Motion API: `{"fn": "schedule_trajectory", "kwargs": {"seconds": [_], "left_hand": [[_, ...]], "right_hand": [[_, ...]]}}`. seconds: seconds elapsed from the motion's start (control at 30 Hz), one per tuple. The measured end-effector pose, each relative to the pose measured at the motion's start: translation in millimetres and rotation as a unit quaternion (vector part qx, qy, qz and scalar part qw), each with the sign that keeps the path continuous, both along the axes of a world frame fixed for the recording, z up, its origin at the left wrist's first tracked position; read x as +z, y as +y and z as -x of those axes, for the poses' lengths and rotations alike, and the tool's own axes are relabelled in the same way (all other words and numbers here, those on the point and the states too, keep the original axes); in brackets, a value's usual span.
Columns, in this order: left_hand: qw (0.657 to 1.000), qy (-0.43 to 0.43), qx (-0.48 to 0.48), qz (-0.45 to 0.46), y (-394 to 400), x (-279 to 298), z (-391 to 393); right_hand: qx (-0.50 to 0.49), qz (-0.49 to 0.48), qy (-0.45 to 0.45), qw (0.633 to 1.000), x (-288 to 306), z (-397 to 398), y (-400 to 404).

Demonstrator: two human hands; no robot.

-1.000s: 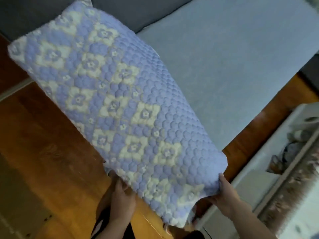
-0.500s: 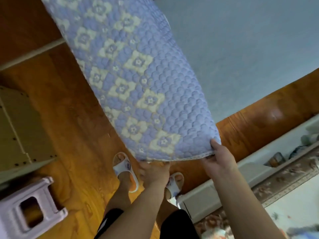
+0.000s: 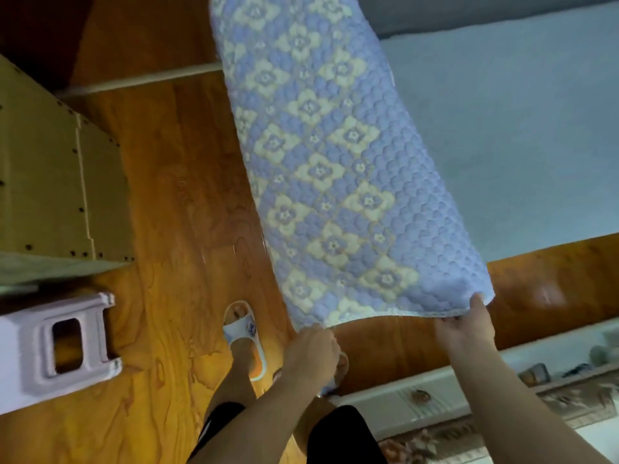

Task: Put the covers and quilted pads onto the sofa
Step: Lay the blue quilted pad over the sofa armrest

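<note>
Both hands hold the near edge of the blue-and-cream flower-pattern quilted pad [image 3: 338, 169], raised over the floor.

Left hand [image 3: 313, 354] grips the near-left corner, fingers curled round the hem. Right hand [image 3: 465, 329] pinches the near-right corner, thumb on top. Pad runs away from the person, its right side over the light blue covered sofa seat [image 3: 502, 135], its left side over the orange-brown wooden floor [image 3: 174, 202]. Pale lilac plastic stool [image 3: 57, 346] stands at left, well apart.

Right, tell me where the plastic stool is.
The plastic stool is at the head view's left edge, on the wooden floor, just below the beige cabinet and left of the slippered foot.
</note>
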State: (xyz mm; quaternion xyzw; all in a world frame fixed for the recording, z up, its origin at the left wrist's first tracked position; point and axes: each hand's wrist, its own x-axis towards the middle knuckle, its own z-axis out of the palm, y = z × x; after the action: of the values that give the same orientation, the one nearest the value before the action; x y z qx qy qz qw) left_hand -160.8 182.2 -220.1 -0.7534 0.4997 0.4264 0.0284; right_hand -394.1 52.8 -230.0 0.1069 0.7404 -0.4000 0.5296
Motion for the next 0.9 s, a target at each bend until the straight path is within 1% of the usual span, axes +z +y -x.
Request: {"fn": "schedule_trajectory", "kwargs": {"seconds": [0.07,0.1,0.17,0.23,0.27,0.3,0.33,0.37,0.4,0.47,0.5,0.53,0.57,0.63,0.7,0.73,0.8,0.9], "left_hand": [[0.997,0.076,0.03,-0.015,-1.6,-18.3,-3.1],[0.994,0.103,0.039,-0.022,-0.8,-27.2,-7.5],[0.991,0.127,0.042,-0.018,-0.2,-35.6,-24.0],[0.989,0.134,0.06,0.021,3.7,-36.8,-47.3],[0.987,0.139,0.065,0.041,4.2,-32.4,-59.7],[0.986,0.142,0.064,0.058,2.6,-26.6,-72.0],[0.986,0.141,0.056,0.073,-2.1,-19.0,-83.3],[0.987,0.131,0.04,0.084,-8.6,-13.4,-92.8],[0.99,0.111,0.011,0.089,-17.8,-6.9,-100.6],[0.991,0.049,-0.078,0.098,-43.7,-5.7,-112.8],[0.987,0.016,-0.126,0.101,-55.2,-8.1,-117.0],[0.979,-0.013,-0.169,0.112,-71.3,-11.4,-122.8],[0.97,-0.037,-0.203,0.126,-87.6,-18.3,-129.1],[0.955,-0.058,-0.245,0.155,-125.8,-30.1,-144.4],[0.944,-0.082,-0.269,0.174,-172.6,-41.0,-165.4],[0.94,-0.095,-0.274,0.18,-198.9,-45.6,-178.1],[0.929,-0.118,-0.287,0.201,-257.7,-57.5,-207.1],[0.899,-0.147,-0.312,0.269,-362.1,-62.9,-257.3]], "right_hand": [[0.056,-0.014,-0.052,0.997,-14.1,-16.2,3.8],[0.106,-0.038,-0.039,0.993,-24.1,-22.1,5.0],[0.142,-0.072,-0.003,0.987,-44.8,-25.6,5.2],[0.118,-0.095,0.067,0.986,-49.1,-21.8,-2.1],[0.115,-0.103,0.087,0.984,-44.5,-24.1,-7.0],[0.136,-0.115,0.097,0.979,-42.8,-25.6,-11.1],[0.185,-0.14,0.105,0.967,-38.3,-28.1,-15.6],[0.249,-0.16,0.122,0.947,-40.3,-28.8,-16.7],[0.301,-0.196,0.156,0.92,-30.2,-37.9,-19.8],[0.386,-0.267,0.265,0.842,-7.9,-60.7,-37.1],[0.415,-0.243,0.32,0.816,-3.7,-71.0,-47.8],[0.436,-0.19,0.344,0.809,11.4,-87.5,-65.8],[0.472,-0.126,0.357,0.796,13.3,-99.1,-85.9],[0.56,-0.047,0.342,0.753,19.2,-128.0,-128.9],[0.62,0.0,0.33,0.712,19.6,-159.2,-176.3],[0.639,0.016,0.324,0.697,19.8,-175.5,-199.7],[0.65,0.048,0.318,0.688,20.3,-211.6,-248.9],[0.656,0.066,0.326,0.677,8.9,-259.6,-331.4]]}}
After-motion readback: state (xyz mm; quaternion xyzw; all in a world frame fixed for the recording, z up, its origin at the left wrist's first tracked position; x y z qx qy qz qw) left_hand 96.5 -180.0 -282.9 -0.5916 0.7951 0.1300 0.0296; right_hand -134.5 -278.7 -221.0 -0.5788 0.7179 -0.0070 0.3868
